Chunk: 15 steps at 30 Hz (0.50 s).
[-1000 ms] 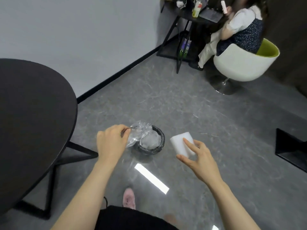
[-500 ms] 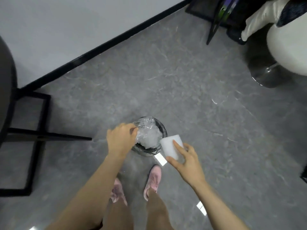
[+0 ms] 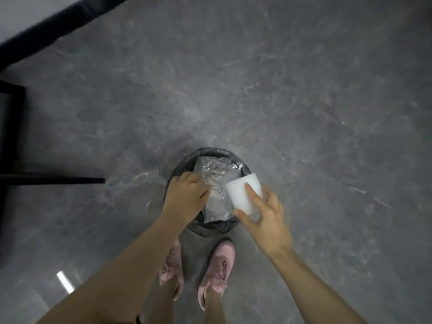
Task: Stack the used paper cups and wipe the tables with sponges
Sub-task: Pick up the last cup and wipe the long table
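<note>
A small round dark bin (image 3: 187, 160) with a dark liner stands on the grey floor right in front of my feet. My left hand (image 3: 185, 197) is over its left rim and pinches a crumpled clear plastic wrapper (image 3: 216, 183) that lies across the bin's mouth. My right hand (image 3: 265, 213) holds a white sponge block (image 3: 243, 191) between thumb and fingers, just above the bin's right rim. No paper cups are in view.
Black table legs (image 3: 14, 160) stand at the far left. A black skirting board (image 3: 58, 24) runs along the wall at the top left. My pink shoes (image 3: 217, 272) stand just behind the bin. Grey floor stretches to the right.
The view has tilted down and closed in on the bin. My left hand has lowered the plastic wrapper into the bin's mouth, and my right hand with the sponge has moved beside it.
</note>
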Available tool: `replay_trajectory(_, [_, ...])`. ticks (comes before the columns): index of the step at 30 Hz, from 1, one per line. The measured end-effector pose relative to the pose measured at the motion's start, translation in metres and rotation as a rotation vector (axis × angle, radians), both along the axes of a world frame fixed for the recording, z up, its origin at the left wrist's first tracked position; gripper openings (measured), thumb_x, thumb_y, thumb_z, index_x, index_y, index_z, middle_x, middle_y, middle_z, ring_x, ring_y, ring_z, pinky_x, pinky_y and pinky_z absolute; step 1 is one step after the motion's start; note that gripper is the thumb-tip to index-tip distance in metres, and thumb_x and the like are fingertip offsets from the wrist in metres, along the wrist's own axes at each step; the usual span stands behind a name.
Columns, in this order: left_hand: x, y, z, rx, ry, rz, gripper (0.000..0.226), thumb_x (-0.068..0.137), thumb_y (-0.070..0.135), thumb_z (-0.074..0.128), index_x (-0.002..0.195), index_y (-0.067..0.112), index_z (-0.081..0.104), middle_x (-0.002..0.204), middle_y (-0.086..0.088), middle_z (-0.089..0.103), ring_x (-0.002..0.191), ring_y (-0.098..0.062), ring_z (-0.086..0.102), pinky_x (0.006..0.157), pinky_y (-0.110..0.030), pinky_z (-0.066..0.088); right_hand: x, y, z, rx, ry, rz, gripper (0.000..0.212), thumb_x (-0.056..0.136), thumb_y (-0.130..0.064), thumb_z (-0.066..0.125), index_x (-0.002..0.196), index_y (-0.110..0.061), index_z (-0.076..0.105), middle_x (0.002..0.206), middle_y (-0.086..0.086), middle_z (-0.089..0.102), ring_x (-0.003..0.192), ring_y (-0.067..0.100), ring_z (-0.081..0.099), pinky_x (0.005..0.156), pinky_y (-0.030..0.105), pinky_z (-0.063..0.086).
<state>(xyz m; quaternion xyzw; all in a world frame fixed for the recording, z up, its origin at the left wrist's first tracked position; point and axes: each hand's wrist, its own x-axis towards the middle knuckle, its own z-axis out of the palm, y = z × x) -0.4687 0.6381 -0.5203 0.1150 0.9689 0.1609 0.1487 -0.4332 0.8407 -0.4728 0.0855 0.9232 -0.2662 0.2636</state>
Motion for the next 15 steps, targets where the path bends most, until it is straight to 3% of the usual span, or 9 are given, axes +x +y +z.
replay_trajectory(3, [0.018,-0.002,-0.044,-0.079,-0.086,-0.188,0.049,0.079,0.042,0.041,0.111,0.021,0.071,0.121,-0.007,0.065,0.110,-0.030,0.063,0.084,-0.051,0.054,0.003,-0.009,-0.043,0.000,0.032,0.024,0.066,0.087,-0.047,0.060,0.146,-0.034,0.034,0.153,0.004,0.021,0.139,0.023,0.023,0.104,0.043,0.040])
replay_trajectory(5, [0.030,-0.002,-0.064,-0.130,-0.208,-0.298,0.062,0.083,0.053,0.032,0.130,0.022,0.059,0.140,-0.007,0.052,0.127,-0.031,0.051,0.098,-0.057,0.043,0.007,-0.015,-0.068,-0.017,-0.034,0.049,0.069,0.090,-0.050,0.053,0.150,-0.032,0.024,0.158,0.005,0.007,0.144,0.024,0.010,0.112,0.045,0.032])
replay_trajectory(8, [0.042,-0.006,-0.083,-0.175,-0.386,-0.351,0.091,0.076,0.075,-0.011,0.150,0.032,0.019,0.160,0.001,0.006,0.148,-0.025,0.007,0.117,-0.054,0.002,0.019,-0.016,-0.098,0.062,-0.010,0.222,0.070,0.094,-0.059,0.034,0.153,-0.029,0.011,0.161,0.005,-0.006,0.148,0.026,-0.003,0.117,0.047,0.014])
replay_trajectory(10, [0.044,-0.010,-0.094,-0.246,-0.468,-0.331,0.108,0.059,0.078,-0.034,0.151,0.037,0.005,0.160,0.006,-0.011,0.147,-0.020,-0.014,0.114,-0.050,-0.018,0.029,-0.015,-0.109,0.198,0.101,0.440,0.066,0.096,-0.058,0.028,0.152,-0.024,0.019,0.160,0.010,0.005,0.147,0.031,0.006,0.116,0.052,0.015])
replay_trajectory(15, [0.035,-0.012,-0.114,-0.437,-0.505,-0.409,0.072,0.090,0.070,0.007,0.152,0.033,0.008,0.161,0.002,-0.004,0.146,-0.024,-0.015,0.114,-0.055,-0.014,0.047,-0.001,-0.138,0.337,0.176,0.791,0.066,0.096,-0.056,0.029,0.150,-0.018,0.026,0.159,0.009,0.018,0.147,0.031,0.014,0.115,0.057,0.016])
